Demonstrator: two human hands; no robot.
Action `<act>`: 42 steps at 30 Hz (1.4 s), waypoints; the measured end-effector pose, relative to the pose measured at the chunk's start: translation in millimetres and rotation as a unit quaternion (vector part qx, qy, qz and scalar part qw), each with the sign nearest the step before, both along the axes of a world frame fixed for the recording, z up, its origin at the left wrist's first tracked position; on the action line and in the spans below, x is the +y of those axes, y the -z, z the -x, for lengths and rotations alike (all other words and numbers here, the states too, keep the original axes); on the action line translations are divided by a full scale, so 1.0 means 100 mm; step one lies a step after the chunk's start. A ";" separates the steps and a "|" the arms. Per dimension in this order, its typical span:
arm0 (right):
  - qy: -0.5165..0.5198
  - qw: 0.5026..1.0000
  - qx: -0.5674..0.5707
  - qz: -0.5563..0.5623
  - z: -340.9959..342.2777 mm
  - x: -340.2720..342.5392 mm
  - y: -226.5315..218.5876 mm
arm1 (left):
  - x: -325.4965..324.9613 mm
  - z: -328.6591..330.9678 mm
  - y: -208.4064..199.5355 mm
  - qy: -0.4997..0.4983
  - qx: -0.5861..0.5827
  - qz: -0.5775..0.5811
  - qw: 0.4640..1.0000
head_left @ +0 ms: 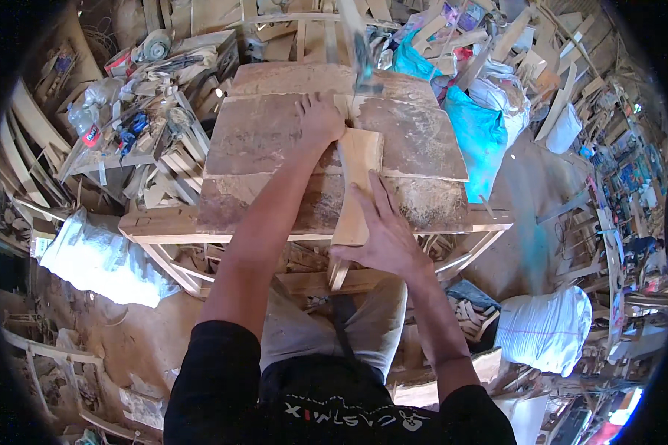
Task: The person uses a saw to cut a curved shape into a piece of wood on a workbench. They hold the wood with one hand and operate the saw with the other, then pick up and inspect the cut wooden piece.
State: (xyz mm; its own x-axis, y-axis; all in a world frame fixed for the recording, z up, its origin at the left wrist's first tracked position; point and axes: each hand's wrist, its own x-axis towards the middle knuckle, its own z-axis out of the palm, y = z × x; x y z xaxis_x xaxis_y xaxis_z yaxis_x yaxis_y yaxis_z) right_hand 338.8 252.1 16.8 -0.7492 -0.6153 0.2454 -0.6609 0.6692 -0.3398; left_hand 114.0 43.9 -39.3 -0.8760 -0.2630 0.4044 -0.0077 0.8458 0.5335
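Observation:
A curved, pale wooden piece [355, 185] lies lengthwise on the worn wooden work table [252, 141], its near end reaching past the front edge. My right hand [390, 233] grips the near part, fingers across the top and right side, thumb at the near end. My left hand [321, 119] rests on the table beside the far end, fingers stretched out and apart, its thumb side close to the wood. Just beyond that end a blue-green metal saw guide [361, 63] comes down to the table, with what looks like a thin blade below it.
Offcuts and a plastic bottle [85, 122] crowd a bench at the left. A turquoise sack [476, 137] stands against the table's right side. White sacks [107, 256] sit low on both sides. A crate of scraps [471, 311] is near my right forearm.

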 end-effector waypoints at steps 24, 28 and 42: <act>0.023 1.000 -0.006 0.018 0.41 -0.21 0.08 | -0.08 0.40 -0.03 -0.014 0.013 0.025 1.000; 0.014 1.000 -0.005 0.026 0.45 -0.20 0.11 | -0.09 0.42 0.01 -0.018 0.014 0.031 0.999; 0.019 0.999 -0.036 0.035 0.52 -0.12 0.06 | -0.06 0.44 -0.07 -0.013 -0.005 0.019 1.000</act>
